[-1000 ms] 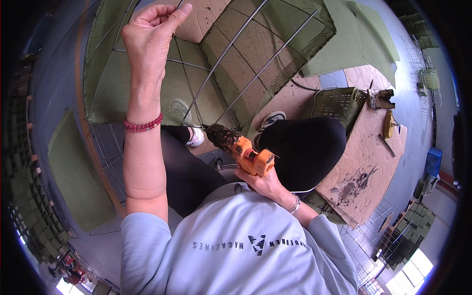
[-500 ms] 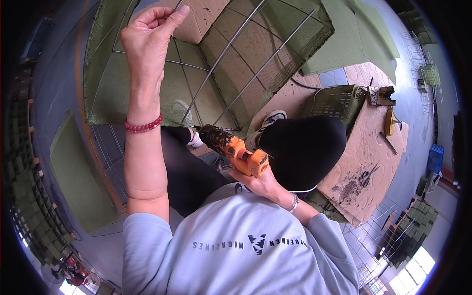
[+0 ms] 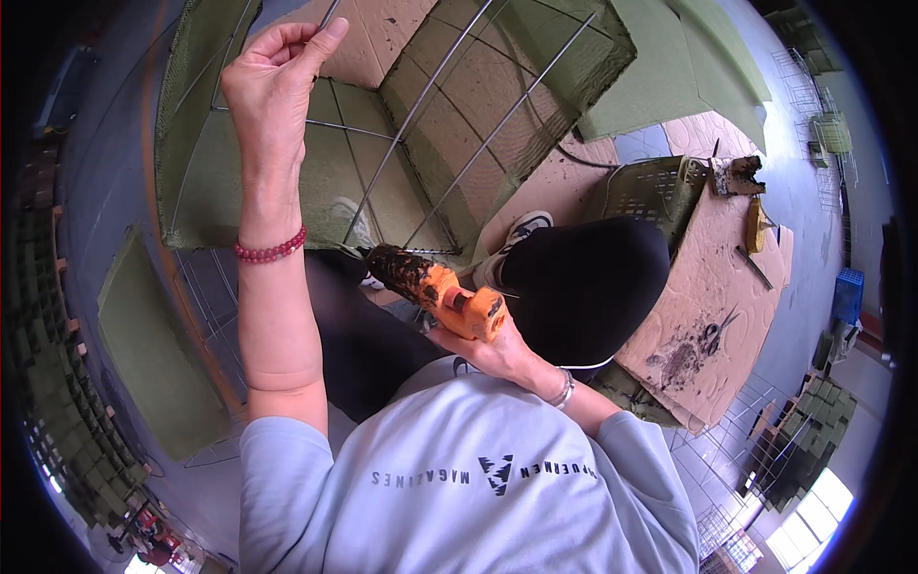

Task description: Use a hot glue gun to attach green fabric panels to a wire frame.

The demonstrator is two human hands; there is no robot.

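Note:
My left hand (image 3: 273, 96) is raised at the upper left, its thumb and fingers pinched on a thin metal rod (image 3: 331, 11). Around and beyond it stands a metal wire frame (image 3: 428, 94) lined with green mesh fabric (image 3: 277, 182). Low in front of my body, my right hand (image 3: 507, 356) grips an orange pistol-shaped power tool (image 3: 475, 308). Its front half is smeared black and points up-left at the near lower edge of the mesh. Whether the tip touches the edge, I cannot tell.
To the right, a green crate (image 3: 655, 196) stands beside cardboard (image 3: 736, 297) bearing scissors (image 3: 712, 335), a yellow-handled tool (image 3: 756, 228) and dark debris. A green panel (image 3: 153, 349) lies at left. More green sheets (image 3: 688, 72) spread at the upper right.
My right hand and the orange tool have moved slightly left. The mesh-lined frame and my left hand have shifted a little to the left too, with the grip on the rod unchanged.

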